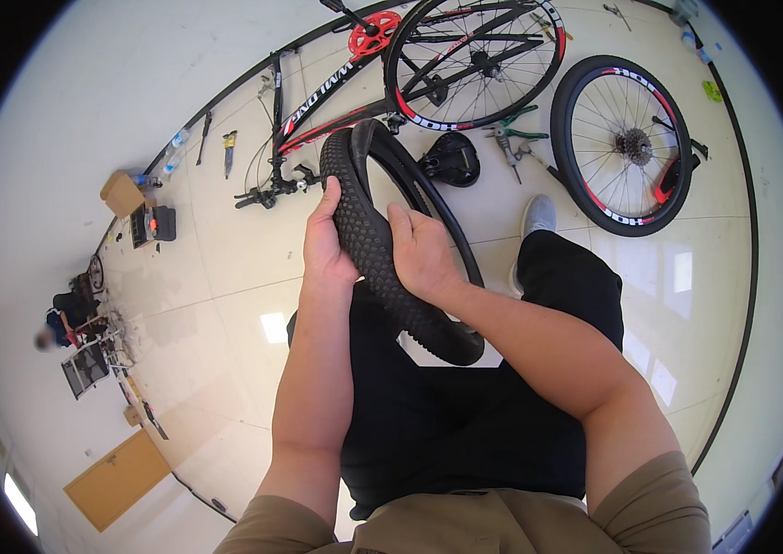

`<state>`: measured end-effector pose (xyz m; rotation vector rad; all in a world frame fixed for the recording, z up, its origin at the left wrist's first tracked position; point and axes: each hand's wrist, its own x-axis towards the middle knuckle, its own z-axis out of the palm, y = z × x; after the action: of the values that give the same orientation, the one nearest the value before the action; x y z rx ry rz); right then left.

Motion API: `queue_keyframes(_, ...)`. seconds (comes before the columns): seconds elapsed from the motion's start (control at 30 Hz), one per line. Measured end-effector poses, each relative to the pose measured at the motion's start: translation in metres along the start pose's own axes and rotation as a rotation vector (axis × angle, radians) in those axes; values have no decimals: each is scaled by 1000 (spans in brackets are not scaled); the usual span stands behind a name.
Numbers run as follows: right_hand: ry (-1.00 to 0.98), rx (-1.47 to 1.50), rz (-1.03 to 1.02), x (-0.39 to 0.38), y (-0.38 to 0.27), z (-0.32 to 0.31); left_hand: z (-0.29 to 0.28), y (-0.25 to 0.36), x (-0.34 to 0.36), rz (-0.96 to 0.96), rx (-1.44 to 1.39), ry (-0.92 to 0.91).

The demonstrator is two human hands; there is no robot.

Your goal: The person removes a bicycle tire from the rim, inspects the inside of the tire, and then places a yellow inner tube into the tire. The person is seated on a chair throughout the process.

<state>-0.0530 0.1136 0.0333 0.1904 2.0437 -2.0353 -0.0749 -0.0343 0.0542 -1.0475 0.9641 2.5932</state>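
Both hands, left (327,247) and right (421,254), clasp the knobby tyre (375,245) above the bike (410,74); it seems under inspection, needing a firm turning grip next

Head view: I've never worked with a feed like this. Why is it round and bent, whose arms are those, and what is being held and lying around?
There is no machine here. The camera sits on a person's head and looks down through a fisheye lens, so straight lines curve near the rim. The forearms rising from the bottom edge are that person's own. The left hand and right hand both grip a knobbly black bicycle tyre, off its wheel. On the pale tiled floor lie a black and red bicycle frame with one wheel fitted, a loose wheel, a black saddle and pliers. Another person sits far left.
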Motion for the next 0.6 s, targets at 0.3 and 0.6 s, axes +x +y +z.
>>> queue_keyframes(0.3, -18, -44, -89, 5, 2, -4, 6, -2, -6, 30, -25, 11)
queue_keyframes(0.6, -613, 381, 578, 21, -17, -27, -19, 19, 18, 57, -69, -46)
